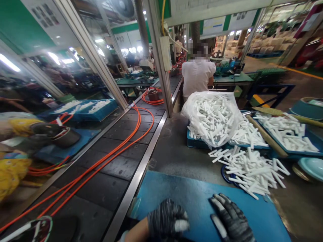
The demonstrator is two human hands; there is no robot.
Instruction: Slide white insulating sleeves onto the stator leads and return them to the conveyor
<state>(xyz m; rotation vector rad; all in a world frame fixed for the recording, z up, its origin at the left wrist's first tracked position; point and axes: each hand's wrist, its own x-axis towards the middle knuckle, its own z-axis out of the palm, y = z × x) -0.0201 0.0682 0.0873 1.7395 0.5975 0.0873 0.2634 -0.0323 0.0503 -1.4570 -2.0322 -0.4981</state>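
My left hand (168,218), in a grey-black striped glove with white fingertips, is over the blue mat (174,185). Its fingers are curled in, and nothing shows in them. To its right, my right hand (230,218) wears a matching glove; its fingers are stretched forward, and no object shows in it. Just beyond the right hand lies a loose pile of short white tubes (252,169), partly over the mat's far edge. A dark blue ring-shaped thing (224,173) is half hidden under the pile.
Behind the pile, a clear plastic bag (214,116) of white tubes rests on blue trays (195,143). Left, orange cables (128,137) run along a dark conveyor (106,161) with a metal edge. A co-worker's gloved hand (44,129) touches a dark cylinder (67,137). Another person (198,75) sits ahead.
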